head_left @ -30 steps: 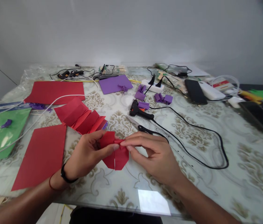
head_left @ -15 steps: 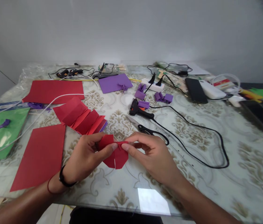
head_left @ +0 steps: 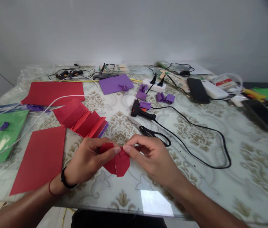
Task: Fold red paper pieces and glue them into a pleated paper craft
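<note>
1. The table (head_left: pixel 219 177) fills the frame from edge to edge. It has a glossy top over a pale cloth with a beige ornamental pattern.
2. A flat red sheet (head_left: pixel 40 158) lies at the lower left of the frame. A second red sheet (head_left: pixel 53 91) lies further back at the upper left.
3. A green sheet (head_left: pixel 0 136) sits at the far left edge, with a white cable (head_left: pixel 41 110) running across it toward the centre.
4. A pleated red paper (head_left: pixel 81 118) lies fanned out left of centre, just above the hands.
5. A purple sheet (head_left: pixel 114 84) lies at upper centre.
6. The left hand (head_left: pixel 88 161) is at lower centre, with a dark band on the wrist. Its thumb and forefinger pinch the left part of the small folded red paper (head_left: pixel 119 163), and the other fingers are curled in.
7. The right hand (head_left: pixel 153 158) is just right of it. Its thumb and forefinger tips pinch the top edge of the same paper, almost touching the left thumb.
8. The small folded red paper is at lower centre, between both hands. Its pointed lower end is close over the table; whether it touches cannot be told.
9. A black glue gun (head_left: pixel 140 111) lies above the hands, and its black cord (head_left: pixel 210 133) loops to the right.
10. Black-handled scissors (head_left: pixel 150 133) lie closed just above the right hand.
11. A black phone (head_left: pixel 197 90) and a white power bank (head_left: pixel 213 89) lie side by side at the upper right.
12. Small purple folded pieces (head_left: pixel 164 98) lie near the glue gun.
</note>
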`<state>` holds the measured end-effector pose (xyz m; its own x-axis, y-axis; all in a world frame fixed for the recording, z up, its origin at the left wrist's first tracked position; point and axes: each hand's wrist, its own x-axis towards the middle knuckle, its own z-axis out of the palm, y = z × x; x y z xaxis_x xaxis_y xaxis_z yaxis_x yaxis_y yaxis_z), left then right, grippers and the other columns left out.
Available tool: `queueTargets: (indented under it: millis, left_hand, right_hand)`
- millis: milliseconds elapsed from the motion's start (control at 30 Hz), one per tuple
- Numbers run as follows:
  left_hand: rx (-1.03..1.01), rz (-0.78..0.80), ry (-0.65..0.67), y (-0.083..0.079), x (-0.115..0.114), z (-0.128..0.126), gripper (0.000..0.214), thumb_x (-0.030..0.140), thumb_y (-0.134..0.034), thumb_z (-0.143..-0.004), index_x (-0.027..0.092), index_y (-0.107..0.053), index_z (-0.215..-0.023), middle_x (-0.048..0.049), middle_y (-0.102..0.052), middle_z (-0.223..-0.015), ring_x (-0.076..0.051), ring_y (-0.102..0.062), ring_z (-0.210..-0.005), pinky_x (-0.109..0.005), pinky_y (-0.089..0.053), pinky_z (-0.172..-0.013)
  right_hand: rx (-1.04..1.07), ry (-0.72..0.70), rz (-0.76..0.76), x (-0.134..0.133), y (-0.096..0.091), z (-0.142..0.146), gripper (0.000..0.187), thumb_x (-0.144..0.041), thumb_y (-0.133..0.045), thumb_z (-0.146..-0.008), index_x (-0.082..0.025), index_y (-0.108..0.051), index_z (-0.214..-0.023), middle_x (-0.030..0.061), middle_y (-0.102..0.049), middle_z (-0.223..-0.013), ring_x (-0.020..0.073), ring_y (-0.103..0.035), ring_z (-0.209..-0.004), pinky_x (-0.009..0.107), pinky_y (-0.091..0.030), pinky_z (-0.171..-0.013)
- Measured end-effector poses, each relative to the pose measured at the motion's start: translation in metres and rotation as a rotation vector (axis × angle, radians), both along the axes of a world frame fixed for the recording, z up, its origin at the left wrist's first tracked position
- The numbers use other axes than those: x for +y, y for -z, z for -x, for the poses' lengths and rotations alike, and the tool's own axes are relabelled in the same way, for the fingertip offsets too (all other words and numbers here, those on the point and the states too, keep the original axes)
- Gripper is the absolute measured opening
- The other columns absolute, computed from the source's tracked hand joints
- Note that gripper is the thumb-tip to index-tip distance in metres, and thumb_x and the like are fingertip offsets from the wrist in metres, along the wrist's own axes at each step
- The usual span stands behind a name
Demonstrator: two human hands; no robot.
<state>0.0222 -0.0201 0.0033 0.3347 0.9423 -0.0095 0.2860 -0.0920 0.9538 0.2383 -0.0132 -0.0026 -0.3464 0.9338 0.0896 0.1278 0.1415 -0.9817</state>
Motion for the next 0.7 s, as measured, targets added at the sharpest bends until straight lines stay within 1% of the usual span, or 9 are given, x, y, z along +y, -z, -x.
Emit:
queueTargets:
  millis: [100,200,267,333,367,433,500,600,700]
  left_hand:
    - [0.025,0.05,-0.005,0.001,0.001,0.0,0.028,0.041,-0.071,-0.096,0.017,-0.077,-0.083,-0.0008,-0.071,-0.075,-0.013,-0.057,-0.067,-0.022,-0.046,-0.06]
    - [0.053,0.104,-0.031,0.002,0.003,0.0,0.026,0.041,-0.078,-0.09,0.016,-0.075,-0.083,-0.0001,-0.068,-0.074,-0.012,-0.055,-0.066,-0.022,-0.044,-0.058]
    - [0.02,0.121,-0.059,0.004,0.006,0.001,0.024,0.039,-0.082,-0.087,0.016,-0.075,-0.083,0.0009,-0.066,-0.073,-0.011,-0.054,-0.065,-0.022,-0.043,-0.058]
    - [-0.099,0.147,-0.087,0.006,0.008,0.003,0.023,0.037,-0.083,-0.087,0.016,-0.074,-0.082,0.0013,-0.066,-0.075,-0.01,-0.054,-0.065,-0.021,-0.043,-0.059]
    - [-0.176,0.167,-0.097,0.007,0.009,0.004,0.023,0.036,-0.084,-0.086,0.017,-0.073,-0.081,0.0012,-0.067,-0.077,-0.01,-0.055,-0.067,-0.021,-0.044,-0.061]
    - [-0.312,0.206,-0.11,0.008,0.011,0.005,0.02,0.034,-0.086,-0.086,0.018,-0.073,-0.085,0.0008,-0.069,-0.083,-0.011,-0.06,-0.072,-0.021,-0.048,-0.065]
    - [-0.368,0.218,-0.123,0.008,0.012,0.005,0.019,0.032,-0.087,-0.086,0.019,-0.074,-0.09,0.0004,-0.071,-0.086,-0.012,-0.062,-0.076,-0.021,-0.051,-0.069]
    - [-0.349,0.193,-0.136,0.006,0.011,0.006,0.019,0.031,-0.088,-0.085,0.018,-0.074,-0.09,0.0004,-0.071,-0.084,-0.011,-0.061,-0.074,-0.02,-0.05,-0.067]
    - [-0.28,0.173,-0.119,0.004,0.01,0.006,0.018,0.03,-0.085,-0.087,0.018,-0.074,-0.091,0.0013,-0.069,-0.079,-0.01,-0.059,-0.068,-0.019,-0.048,-0.062]
  right_hand:
    - [-0.02,0.014,0.007,0.0,0.003,0.0,0.024,-0.033,-0.068,-0.098,-0.019,-0.072,-0.079,-0.001,-0.068,-0.068,0.0127,-0.059,-0.063,0.025,-0.047,-0.058]
    - [-0.029,0.031,0.019,0.001,0.006,0.0,0.022,-0.035,-0.069,-0.098,-0.02,-0.073,-0.082,-0.0014,-0.067,-0.069,0.0133,-0.059,-0.064,0.025,-0.048,-0.061]
    - [-0.007,0.027,0.008,0.003,0.005,-0.002,0.012,-0.033,-0.067,-0.1,-0.023,-0.075,-0.1,-0.0018,-0.07,-0.075,0.0137,-0.063,-0.068,0.025,-0.05,-0.064]
    - [0.028,-0.029,-0.06,0.005,0.003,-0.006,0.017,-0.025,-0.063,-0.103,-0.026,-0.073,-0.117,-0.0009,-0.075,-0.089,0.0137,-0.069,-0.078,0.025,-0.054,-0.071]
    - [0.034,-0.076,-0.12,0.006,0.002,-0.008,0.021,-0.02,-0.06,-0.104,-0.028,-0.073,-0.12,-0.0001,-0.076,-0.096,0.0136,-0.071,-0.084,0.026,-0.055,-0.076]
    - [0.007,-0.189,-0.255,0.008,0.0,-0.013,0.024,-0.013,-0.061,-0.102,-0.027,-0.077,-0.113,0.0019,-0.075,-0.106,0.014,-0.072,-0.094,0.027,-0.056,-0.084]
    - [-0.03,-0.269,-0.347,0.01,0.001,-0.014,0.022,-0.01,-0.068,-0.097,-0.024,-0.081,-0.108,0.0039,-0.073,-0.109,0.0154,-0.071,-0.098,0.029,-0.055,-0.088]
    - [-0.034,-0.295,-0.374,0.011,0.004,-0.013,0.017,-0.014,-0.078,-0.094,-0.023,-0.083,-0.107,0.0048,-0.071,-0.106,0.0166,-0.071,-0.094,0.029,-0.055,-0.083]
    - [-0.046,-0.26,-0.351,0.01,0.004,-0.009,0.008,-0.021,-0.079,-0.095,-0.024,-0.084,-0.1,0.0033,-0.071,-0.098,0.0163,-0.07,-0.087,0.03,-0.055,-0.077]
